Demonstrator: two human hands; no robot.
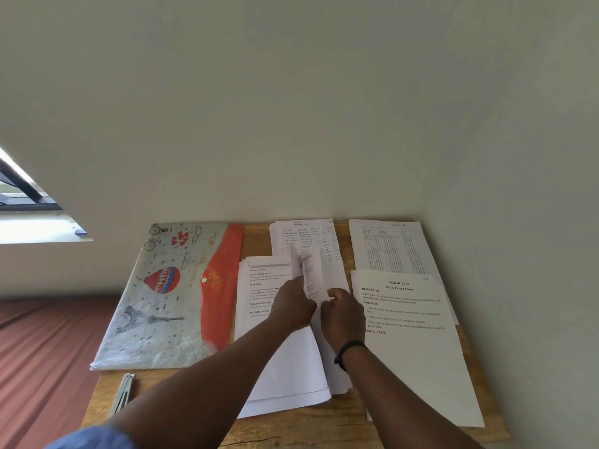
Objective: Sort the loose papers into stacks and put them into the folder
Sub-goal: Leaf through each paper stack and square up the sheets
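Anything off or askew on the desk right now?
Mostly tidy. The folder lies skewed, its near-left corner hanging past the table edge. The middle stack is fanned and uneven where both hands, left hand and right hand, lift sheets. No damage visible.

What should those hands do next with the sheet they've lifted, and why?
Probably lay the lifted sheet on whichever stack matches it. Both the left hand and right hand pinch it above the middle pile, with sorted stacks alongside and the folder shut.
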